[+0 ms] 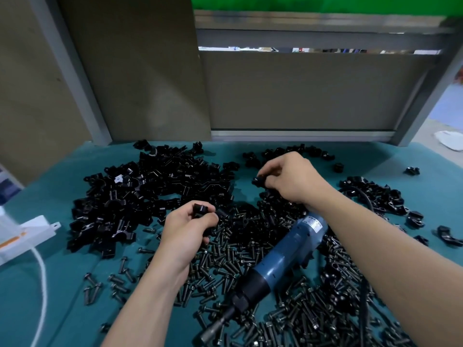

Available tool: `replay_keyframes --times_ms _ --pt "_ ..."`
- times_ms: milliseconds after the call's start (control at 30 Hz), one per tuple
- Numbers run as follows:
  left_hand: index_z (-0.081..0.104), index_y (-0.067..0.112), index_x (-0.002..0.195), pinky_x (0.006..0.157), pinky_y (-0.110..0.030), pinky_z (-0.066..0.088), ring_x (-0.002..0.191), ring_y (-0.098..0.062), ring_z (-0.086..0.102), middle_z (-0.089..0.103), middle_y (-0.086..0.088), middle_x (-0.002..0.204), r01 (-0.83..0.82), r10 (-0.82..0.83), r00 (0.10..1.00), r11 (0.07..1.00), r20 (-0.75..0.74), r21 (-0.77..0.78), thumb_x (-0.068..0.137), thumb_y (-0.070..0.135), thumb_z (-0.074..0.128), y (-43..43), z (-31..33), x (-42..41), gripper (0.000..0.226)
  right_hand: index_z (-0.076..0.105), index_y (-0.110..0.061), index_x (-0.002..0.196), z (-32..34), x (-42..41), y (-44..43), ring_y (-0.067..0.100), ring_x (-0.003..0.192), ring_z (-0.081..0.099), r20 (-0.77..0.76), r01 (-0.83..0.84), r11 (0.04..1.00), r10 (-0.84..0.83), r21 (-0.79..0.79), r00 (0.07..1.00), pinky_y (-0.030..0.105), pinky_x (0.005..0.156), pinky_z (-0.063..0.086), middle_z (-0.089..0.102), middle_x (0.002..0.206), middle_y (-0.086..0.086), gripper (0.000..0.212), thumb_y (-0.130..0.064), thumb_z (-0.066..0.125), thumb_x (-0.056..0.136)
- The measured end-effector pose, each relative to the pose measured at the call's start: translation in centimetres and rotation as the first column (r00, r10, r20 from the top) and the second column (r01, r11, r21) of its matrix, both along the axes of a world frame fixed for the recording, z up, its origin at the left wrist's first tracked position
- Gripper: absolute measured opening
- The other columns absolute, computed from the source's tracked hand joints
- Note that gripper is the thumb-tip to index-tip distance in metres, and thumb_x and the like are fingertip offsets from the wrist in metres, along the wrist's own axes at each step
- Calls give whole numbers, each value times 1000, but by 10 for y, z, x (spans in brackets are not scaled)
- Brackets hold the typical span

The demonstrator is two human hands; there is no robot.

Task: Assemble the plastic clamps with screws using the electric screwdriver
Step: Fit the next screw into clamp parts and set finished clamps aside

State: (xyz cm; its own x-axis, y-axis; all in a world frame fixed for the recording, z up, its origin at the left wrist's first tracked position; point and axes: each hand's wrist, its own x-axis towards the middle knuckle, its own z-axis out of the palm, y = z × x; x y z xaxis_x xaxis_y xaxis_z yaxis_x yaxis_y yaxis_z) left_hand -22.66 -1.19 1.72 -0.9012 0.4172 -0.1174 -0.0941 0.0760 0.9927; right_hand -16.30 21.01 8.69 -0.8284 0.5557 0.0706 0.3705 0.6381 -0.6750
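My left hand (186,227) grips a black plastic clamp piece (200,211) over the heap of screws. Farther back, my right hand (288,177) pinches another black clamp piece (258,181) at its fingertips. The blue electric screwdriver (280,261) lies on the table between my forearms, its bit (213,329) pointing toward me, untouched by either hand. Dark screws (225,249) cover the green mat in front. A big pile of black clamp halves (140,194) lies to the left.
More clamp parts (373,194) lie at the right with the screwdriver's black cable (363,199). A white box (27,231) with a white cord (41,279) sits at the left edge. Grey panels (300,93) wall off the back of the green table (62,296).
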Motion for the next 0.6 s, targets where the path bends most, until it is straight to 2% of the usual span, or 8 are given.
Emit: replay_keyframes --times_ms 67,100,133,267,367,500,567,600 --pt "77 27 83 64 -28 51 76 -12 61 68 12 74 69 -68 997 997 -39 21 90 10 76 0 11 5 18 80 -16 86 4 13 -22 18 60 68 -218 -58 927 -25 -370 976 23 59 57 76 75 2 27 8 69 92" --pt "77 27 85 65 -28 50 76 -11 61 67 13 74 119 -116 991 992 -68 45 89 14 78 -1 17 9 14 79 -12 85 4 20 -34 20 62 71 -306 -120 875 -33 -469 952 25 63 60 78 76 4 28 12 68 91" --pt "77 27 87 66 -29 50 76 -9 61 67 13 75 175 -167 981 982 -97 73 85 20 80 -2 25 14 8 79 -10 86 3 29 -46 22 65 74 -371 -172 846 -33 -505 928 26 66 61 78 79 5 29 16 67 90" --pt "76 31 89 70 -21 50 75 -4 63 69 9 78 315 -289 927 946 -241 75 72 41 83 -7 43 35 21 81 -13 84 -5 65 -88 17 77 77 -510 -237 807 -91 -541 855 20 69 58 80 84 7 35 20 70 82" --pt "74 30 88 70 -19 54 77 -5 66 74 1 84 229 -206 933 972 -296 45 81 26 89 -14 39 52 17 79 -6 94 -17 90 -108 14 85 74 -529 -309 673 -144 -672 836 19 72 56 79 92 10 36 25 66 81" --pt "73 32 88 74 -42 57 80 -22 68 74 3 82 105 -110 935 994 -337 -32 86 22 85 -32 25 72 15 76 -2 108 -31 113 -130 16 86 71 -506 -409 466 -101 -785 856 21 75 56 76 101 13 34 20 67 82" --pt "72 36 86 64 -35 54 68 -14 65 72 7 75 30 -60 910 996 -410 -80 85 24 84 -41 18 80 17 79 -5 106 -35 116 -136 19 86 71 -472 -379 459 -105 -804 875 26 79 59 77 99 14 31 10 73 80" --pt "71 38 85 58 -27 51 62 -6 61 71 10 72 -23 -27 893 994 -450 -105 86 24 83 -45 16 84 18 81 -10 104 -37 117 -138 21 88 71 -450 -347 500 -98 -793 888 31 84 60 78 99 14 30 9 74 81"
